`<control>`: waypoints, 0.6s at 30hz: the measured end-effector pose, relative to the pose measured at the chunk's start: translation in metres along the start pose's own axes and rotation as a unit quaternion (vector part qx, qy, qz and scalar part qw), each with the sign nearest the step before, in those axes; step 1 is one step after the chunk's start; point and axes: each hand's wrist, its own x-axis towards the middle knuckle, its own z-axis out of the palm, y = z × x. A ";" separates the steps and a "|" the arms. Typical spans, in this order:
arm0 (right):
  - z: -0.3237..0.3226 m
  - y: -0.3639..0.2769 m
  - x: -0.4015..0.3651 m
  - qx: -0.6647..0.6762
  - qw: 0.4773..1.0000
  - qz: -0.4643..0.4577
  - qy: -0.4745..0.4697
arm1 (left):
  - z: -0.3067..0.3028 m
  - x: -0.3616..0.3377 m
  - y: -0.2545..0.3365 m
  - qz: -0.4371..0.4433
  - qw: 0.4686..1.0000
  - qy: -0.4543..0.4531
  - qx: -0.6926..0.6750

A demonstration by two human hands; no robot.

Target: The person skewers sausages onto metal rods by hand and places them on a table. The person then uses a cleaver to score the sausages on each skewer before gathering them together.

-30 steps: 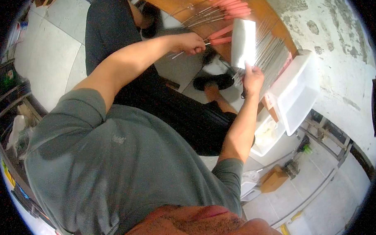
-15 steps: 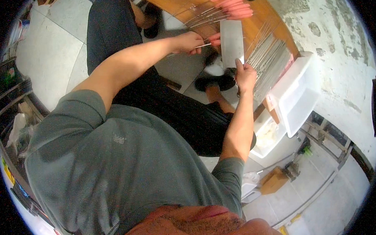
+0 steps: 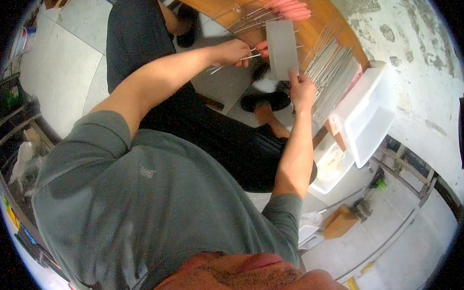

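My left hand (image 3: 234,53) is closed around the thin sticks of skewered sausages (image 3: 262,48). Their pink ends poke out past my fingers toward the blade, and stick ends show below my fist. In my right hand (image 3: 302,90) is a cleaver (image 3: 282,50) with a wide rectangular blade, its handle hidden in my grip. The blade points away from me and overlaps the sausages in this view, hiding part of them. Beyond it, finished-looking skewered sausages (image 3: 288,6) lie in a fan on the wooden table (image 3: 334,13).
Many bare skewers (image 3: 329,77) lie bunched right of my right hand. A white plastic bin (image 3: 369,125) stands past them, with another white container (image 3: 331,169) below it. A stained wall (image 3: 407,52) borders the table. A cardboard box (image 3: 340,221) sits on the tiled floor.
The cleaver has shifted slightly up and to the left, its blade turning a little. My left hand stays in nearly the same place, with more stick ends showing below it.
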 end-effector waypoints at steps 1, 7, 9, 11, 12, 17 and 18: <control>0.007 0.007 0.002 0.015 1.000 -0.001 0.001 | 0.000 0.000 0.000 -0.011 1.000 0.000 -0.010; 0.005 0.005 0.001 0.036 0.999 0.003 -0.015 | 0.000 0.011 -0.009 -0.004 1.000 0.012 0.007; 0.001 -0.003 -0.002 0.025 1.000 0.008 -0.018 | 0.002 0.011 -0.011 0.028 0.999 0.024 0.038; -0.001 -0.008 -0.003 -0.001 1.000 0.019 -0.019 | 0.001 0.010 -0.012 0.042 0.997 0.033 0.062; 0.000 -0.007 -0.003 0.004 1.000 0.013 -0.013 | 0.001 0.008 -0.009 0.041 0.996 0.036 0.072; 0.003 -0.002 0.001 0.005 1.000 0.023 -0.015 | 0.002 0.014 -0.013 0.033 0.996 0.043 0.064; 0.006 0.002 0.004 0.007 1.000 0.021 -0.004 | 0.002 0.016 -0.013 0.026 0.997 0.043 0.060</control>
